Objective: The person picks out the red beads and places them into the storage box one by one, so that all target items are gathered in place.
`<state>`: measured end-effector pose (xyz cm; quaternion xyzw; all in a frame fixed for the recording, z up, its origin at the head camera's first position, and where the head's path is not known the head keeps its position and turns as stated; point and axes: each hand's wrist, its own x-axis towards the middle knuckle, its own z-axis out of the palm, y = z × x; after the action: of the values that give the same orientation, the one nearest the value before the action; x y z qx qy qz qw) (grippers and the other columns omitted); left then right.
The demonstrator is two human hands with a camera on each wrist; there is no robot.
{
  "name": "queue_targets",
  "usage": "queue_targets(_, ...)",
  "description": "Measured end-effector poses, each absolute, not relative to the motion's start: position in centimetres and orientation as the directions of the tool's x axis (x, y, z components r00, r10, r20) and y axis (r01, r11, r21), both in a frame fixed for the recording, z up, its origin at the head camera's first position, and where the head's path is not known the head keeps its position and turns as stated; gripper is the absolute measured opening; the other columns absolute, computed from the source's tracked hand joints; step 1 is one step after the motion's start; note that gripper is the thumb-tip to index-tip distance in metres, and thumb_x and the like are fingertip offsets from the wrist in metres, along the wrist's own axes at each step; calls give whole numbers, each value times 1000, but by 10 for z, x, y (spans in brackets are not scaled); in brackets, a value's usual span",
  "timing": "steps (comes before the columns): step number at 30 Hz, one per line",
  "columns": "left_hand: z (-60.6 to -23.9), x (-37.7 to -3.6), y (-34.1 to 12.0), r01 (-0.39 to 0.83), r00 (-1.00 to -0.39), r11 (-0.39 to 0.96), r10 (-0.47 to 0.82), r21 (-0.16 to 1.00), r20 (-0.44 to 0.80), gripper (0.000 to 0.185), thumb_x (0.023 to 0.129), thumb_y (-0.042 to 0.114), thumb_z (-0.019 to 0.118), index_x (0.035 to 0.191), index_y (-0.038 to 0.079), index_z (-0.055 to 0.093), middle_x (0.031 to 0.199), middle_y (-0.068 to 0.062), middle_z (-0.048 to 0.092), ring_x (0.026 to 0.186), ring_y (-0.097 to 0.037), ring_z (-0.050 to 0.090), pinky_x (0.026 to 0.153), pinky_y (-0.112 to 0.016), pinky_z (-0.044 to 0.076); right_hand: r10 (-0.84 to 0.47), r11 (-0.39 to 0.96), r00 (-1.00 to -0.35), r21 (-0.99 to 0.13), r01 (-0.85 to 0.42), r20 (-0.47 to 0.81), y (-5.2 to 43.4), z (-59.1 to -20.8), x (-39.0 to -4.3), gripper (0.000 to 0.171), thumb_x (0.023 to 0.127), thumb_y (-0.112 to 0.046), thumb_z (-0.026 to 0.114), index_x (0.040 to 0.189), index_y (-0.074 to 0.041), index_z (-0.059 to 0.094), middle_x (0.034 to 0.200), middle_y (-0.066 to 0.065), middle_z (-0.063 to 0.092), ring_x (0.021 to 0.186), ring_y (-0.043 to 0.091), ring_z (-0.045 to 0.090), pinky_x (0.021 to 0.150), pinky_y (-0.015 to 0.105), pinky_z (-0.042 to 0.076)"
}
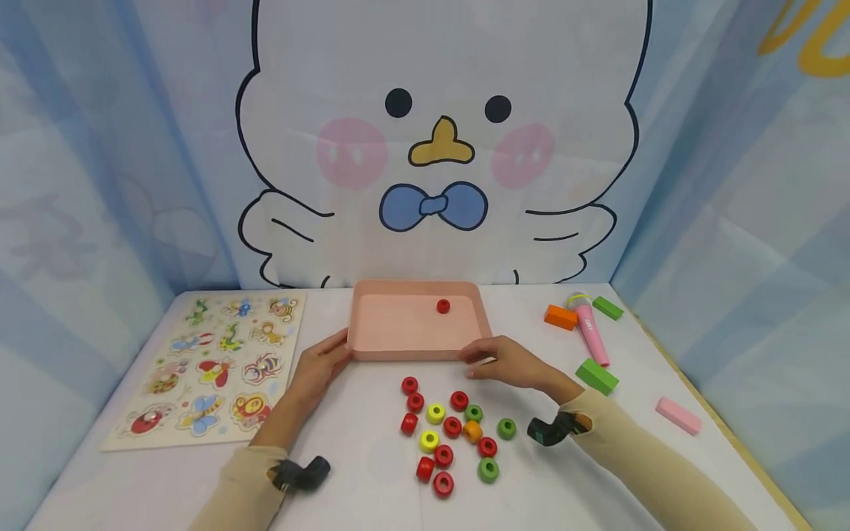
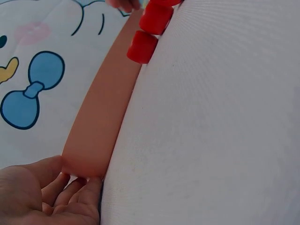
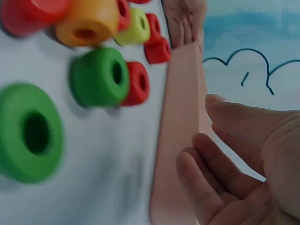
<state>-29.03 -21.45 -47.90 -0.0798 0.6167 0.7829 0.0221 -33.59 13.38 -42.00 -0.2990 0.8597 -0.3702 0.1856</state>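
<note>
A shallow pink tray (image 1: 412, 355) lies at the back of the table with one red bead (image 1: 443, 306) inside. My left hand (image 1: 322, 366) holds the tray's left front corner, thumb at the rim and fingers bent against the end wall (image 2: 86, 164). By the right front corner is my right hand (image 1: 508, 361), palm toward the tray. Its fingers (image 3: 192, 178) are relaxed against the front wall, and the thumb stands apart, with nothing pinched between. In front of the tray are scattered several red beads (image 1: 443, 456), yellow beads (image 1: 429, 441), green beads (image 1: 488, 470) and an orange bead (image 1: 472, 431).
On the left lies a board of insect pictures (image 1: 219, 346). To the right are a pink toy microphone (image 1: 591, 332), an orange block (image 1: 561, 317), two green blocks (image 1: 597, 377) and a pink block (image 1: 678, 415). A printed curtain (image 1: 438, 258) hangs right behind the table.
</note>
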Motion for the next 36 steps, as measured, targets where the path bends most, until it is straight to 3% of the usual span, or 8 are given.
queue_targets(7, -479, -291, -217, -116, -989, -241, -59, 963, -134, 49, 102, 4, 49, 149, -2, 36, 155, -16, 33, 140, -27, 36, 112, -32, 34, -709, 528, -692, -752, -395, -135, 134, -434, -323, 32, 92, -18, 71, 122, -6, 67, 116, 4, 67, 109, 24, 61, 97, 40, 52)
queue_targets(21, -478, -291, -214, -112, -989, -254, -70, 961, -134, 50, 102, 3, 50, 149, -3, 36, 154, -18, 35, 139, -27, 37, 111, -30, 36, -728, 534, -666, -746, -398, -165, 127, -444, -316, 25, 90, -17, 73, 115, -11, 70, 106, -4, 67, 93, 14, 62, 83, 26, 56)
queue_targets(36, -479, -289, -214, -120, -988, -247, -62, 961, -139, 49, 102, 5, 49, 149, -2, 35, 154, -18, 34, 139, -27, 36, 111, -31, 35, -783, 488, -609, -733, -474, -126, 117, -428, -332, 26, 90, -15, 73, 114, -6, 71, 103, -3, 69, 98, 16, 63, 88, 29, 56)
